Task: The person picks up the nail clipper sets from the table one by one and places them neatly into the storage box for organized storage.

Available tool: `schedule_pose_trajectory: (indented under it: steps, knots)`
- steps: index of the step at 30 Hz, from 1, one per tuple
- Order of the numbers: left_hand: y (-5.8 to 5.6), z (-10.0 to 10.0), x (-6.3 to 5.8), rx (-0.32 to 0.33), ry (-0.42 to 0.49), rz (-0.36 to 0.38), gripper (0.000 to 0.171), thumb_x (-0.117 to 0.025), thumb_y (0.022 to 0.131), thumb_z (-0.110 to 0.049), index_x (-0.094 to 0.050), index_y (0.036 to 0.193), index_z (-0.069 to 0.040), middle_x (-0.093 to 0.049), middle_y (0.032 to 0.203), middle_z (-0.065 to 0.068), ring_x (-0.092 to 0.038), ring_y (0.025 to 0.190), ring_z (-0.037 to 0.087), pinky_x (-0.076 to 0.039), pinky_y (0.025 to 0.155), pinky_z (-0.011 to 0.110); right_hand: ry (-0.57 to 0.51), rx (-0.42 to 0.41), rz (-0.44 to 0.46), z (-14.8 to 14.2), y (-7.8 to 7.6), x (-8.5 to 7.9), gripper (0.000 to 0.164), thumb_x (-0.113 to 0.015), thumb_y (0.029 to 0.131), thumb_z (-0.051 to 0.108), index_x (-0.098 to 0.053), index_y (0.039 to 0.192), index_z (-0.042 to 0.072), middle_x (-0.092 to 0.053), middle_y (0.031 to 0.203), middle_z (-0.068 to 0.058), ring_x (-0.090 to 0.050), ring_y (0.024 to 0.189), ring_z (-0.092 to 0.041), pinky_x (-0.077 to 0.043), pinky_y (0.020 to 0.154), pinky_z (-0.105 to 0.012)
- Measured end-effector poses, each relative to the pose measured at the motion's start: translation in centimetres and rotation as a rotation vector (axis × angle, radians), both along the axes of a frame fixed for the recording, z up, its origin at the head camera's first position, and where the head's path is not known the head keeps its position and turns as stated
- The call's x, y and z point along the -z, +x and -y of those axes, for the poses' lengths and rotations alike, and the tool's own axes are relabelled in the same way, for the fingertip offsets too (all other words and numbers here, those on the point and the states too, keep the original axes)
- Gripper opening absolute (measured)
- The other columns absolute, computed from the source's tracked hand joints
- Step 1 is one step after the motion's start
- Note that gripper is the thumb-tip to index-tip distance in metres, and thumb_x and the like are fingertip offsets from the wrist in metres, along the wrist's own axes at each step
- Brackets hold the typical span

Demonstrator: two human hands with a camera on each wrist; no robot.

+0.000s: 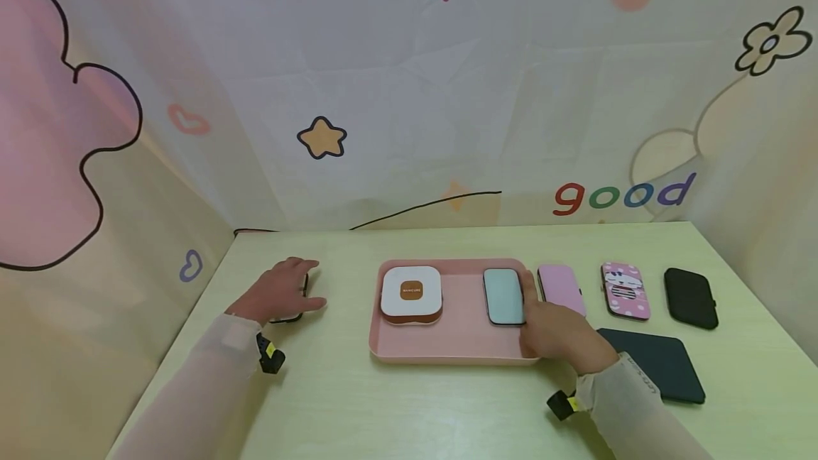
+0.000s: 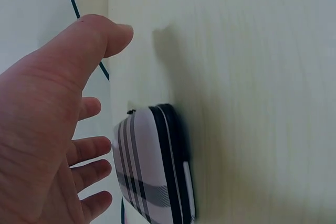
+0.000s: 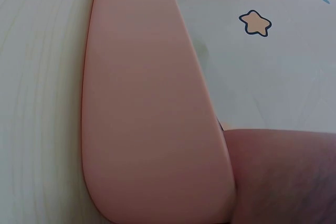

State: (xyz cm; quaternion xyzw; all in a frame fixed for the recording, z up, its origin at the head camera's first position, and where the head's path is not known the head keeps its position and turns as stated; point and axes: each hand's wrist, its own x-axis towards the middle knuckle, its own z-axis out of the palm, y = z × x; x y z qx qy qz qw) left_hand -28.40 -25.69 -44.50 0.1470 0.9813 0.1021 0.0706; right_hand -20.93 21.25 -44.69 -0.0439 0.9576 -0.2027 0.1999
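My left hand (image 1: 277,292) hovers with spread fingers over a plaid zip case (image 2: 144,166), which it mostly hides in the head view. In the left wrist view the case, white with grey stripes and a dark zip edge, lies beside the fingertips with nothing gripped. My right hand (image 1: 556,332) reaches over the right end of a pink tray (image 1: 456,359). Its index finger stretches along the right rim, beside a light blue case (image 1: 503,297) lying in the tray. The other right fingers are mostly hidden. A white and brown manicure box (image 1: 411,294) sits in the tray's left part.
Right of the tray lie a lilac case (image 1: 562,288), a pink patterned case (image 1: 625,291) and a black case (image 1: 691,298). A dark flat pad (image 1: 664,368) lies nearer, partly behind the right wrist. A printed cloth (image 1: 409,91) hangs along the table's back edge.
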Motion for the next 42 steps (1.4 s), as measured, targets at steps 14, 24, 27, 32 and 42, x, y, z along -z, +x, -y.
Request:
schedule_pose_trajectory:
  steps: [14,24,27,32,42]
  knots:
    - [0.2,2.6,0.9,-0.052,0.033,0.054,0.093,-0.071,0.082,-0.06,-0.037,0.154,-0.01,-0.039,0.151,0.023,-0.049,0.115,0.035,-0.047,0.088,0.053,0.0,0.001,-0.013,0.0,0.0,-0.2,0.106,-0.059,0.09,0.013,0.023,0.157,0.012,-0.045,0.063,-0.004,-0.044,0.05,-0.02,-0.034,0.048,-0.029]
    - [0.6,3.3,0.8,-0.036,0.072,0.143,0.109,-0.076,0.077,-0.062,-0.025,0.159,-0.012,-0.027,0.157,0.023,-0.043,0.125,0.038,-0.046,0.093,0.055,-0.004,0.016,0.018,0.0,-0.2,-0.1,0.113,-0.064,0.086,0.014,0.025,0.156,0.015,-0.049,0.065,-0.004,-0.045,0.052,-0.02,-0.034,0.049,-0.029]
    - [0.7,3.4,0.8,-0.041,0.09,0.159,0.112,-0.078,0.075,-0.06,-0.022,0.16,-0.012,-0.025,0.157,0.023,-0.042,0.127,0.039,-0.045,0.095,0.055,-0.007,0.02,0.023,0.1,-0.1,-0.3,0.114,-0.065,0.085,0.014,0.023,0.157,0.015,-0.051,0.067,-0.006,-0.048,0.054,-0.021,-0.035,0.049,-0.029]
    - [1.0,3.5,0.7,-0.048,0.106,0.181,0.117,-0.082,0.072,-0.059,-0.021,0.16,-0.011,-0.024,0.157,0.025,-0.041,0.127,0.04,-0.045,0.095,0.056,0.005,0.025,0.022,0.1,0.0,-0.3,0.113,-0.066,0.085,0.015,0.021,0.158,0.014,-0.052,0.068,-0.008,-0.049,0.055,-0.022,-0.037,0.049,-0.029]
    - [1.5,3.3,0.7,-0.022,0.059,0.164,0.121,-0.084,0.07,-0.061,-0.022,0.16,-0.009,-0.03,0.154,0.027,-0.043,0.125,0.04,-0.045,0.097,0.058,-0.004,0.025,0.014,0.0,0.0,-0.3,0.112,-0.065,0.086,0.013,0.021,0.157,0.013,-0.05,0.066,-0.006,-0.048,0.053,-0.021,-0.036,0.049,-0.03]
